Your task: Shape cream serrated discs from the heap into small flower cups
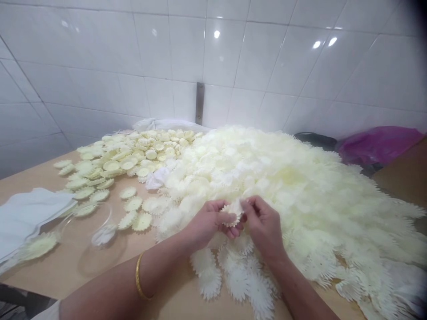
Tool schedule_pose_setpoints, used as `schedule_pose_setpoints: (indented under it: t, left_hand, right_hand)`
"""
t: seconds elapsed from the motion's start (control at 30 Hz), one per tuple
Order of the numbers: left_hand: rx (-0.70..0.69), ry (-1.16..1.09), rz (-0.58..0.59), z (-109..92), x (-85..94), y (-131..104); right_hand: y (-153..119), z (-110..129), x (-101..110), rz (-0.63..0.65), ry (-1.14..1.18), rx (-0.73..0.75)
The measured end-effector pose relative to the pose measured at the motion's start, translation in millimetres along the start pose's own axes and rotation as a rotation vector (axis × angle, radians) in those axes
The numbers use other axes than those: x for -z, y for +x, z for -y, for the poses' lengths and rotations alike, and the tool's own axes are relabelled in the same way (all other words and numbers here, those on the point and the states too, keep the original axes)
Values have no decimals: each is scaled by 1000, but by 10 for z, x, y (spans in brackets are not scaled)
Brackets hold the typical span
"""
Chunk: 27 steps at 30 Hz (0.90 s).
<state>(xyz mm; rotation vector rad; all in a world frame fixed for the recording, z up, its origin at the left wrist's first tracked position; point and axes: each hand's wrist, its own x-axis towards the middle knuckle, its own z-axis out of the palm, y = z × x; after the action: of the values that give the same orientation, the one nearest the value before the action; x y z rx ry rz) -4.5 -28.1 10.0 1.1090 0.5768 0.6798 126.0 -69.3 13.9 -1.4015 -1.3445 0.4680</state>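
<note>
My left hand (207,222) grips a small pale flower-shaped piece (232,214) with a jagged edge, its thumb lying across the front. At the upper right of that piece, my right hand (265,226) is closed in a pinch, and its fingertips meet a thin whitish part of it. Whether this is a separate layer cannot be made out. Behind and to the right of both hands spreads a big heap of thin pale-yellow flower cutouts (320,209). Several loose white cutouts (238,282) lie on the table just below my hands.
Thicker round flower pieces (128,163) are piled at the back left of the brown table (140,284). At the left are white sheets (30,213) and a clear dish (91,262). A purple bag (380,142) and dark bowl (315,139) stand near the tiled wall (187,49).
</note>
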Motion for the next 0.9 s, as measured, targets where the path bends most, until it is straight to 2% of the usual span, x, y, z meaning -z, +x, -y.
schedule_pose_setpoints:
  t: [0.13,0.23,0.3,0.4,0.43,0.47,0.5,0.53,0.57,0.63,0.77,0.9]
  left_hand:
    - [-172,134,-66,11,-98,-7]
    - [-250,247,-126,-19,-177,-61]
    - [-280,363,-144,-75,-194,-185]
    - [-372,712,-155,-149,-155,-516]
    - [-451,871,-202,-154,-133,-643]
    - [-556,990,-252,-146,-113,-761]
    - [-608,1079,-200,-125,-97,-863]
    - [-617,1162,-71,-90,-86,-942]
    - [-629,1245,10,-43,-79,-994]
    - [-627,1389,150,83,-69,-1020]
    - [-591,1526,252,363,-29,-842]
    - [-539,1604,218,460,0,-491]
  right_hand:
    - [-19,67,-35,-131,-28,29]
    - [-9,106,7,-169,-74,55]
    - [23,117,154,-228,-113,43]
    - [48,125,517,-459,-187,-30]
    - [31,124,635,-476,-271,-47]
    - [-3,118,734,-426,-364,-45]
    - [-52,102,805,-384,-429,0]
    - [-114,71,847,-333,-487,59]
    - [-182,21,865,-286,-545,116]
    - [-316,-139,855,-241,-687,181]
    - [-451,-582,834,-252,-969,69]
    - [-276,-896,837,-207,-1070,-59]
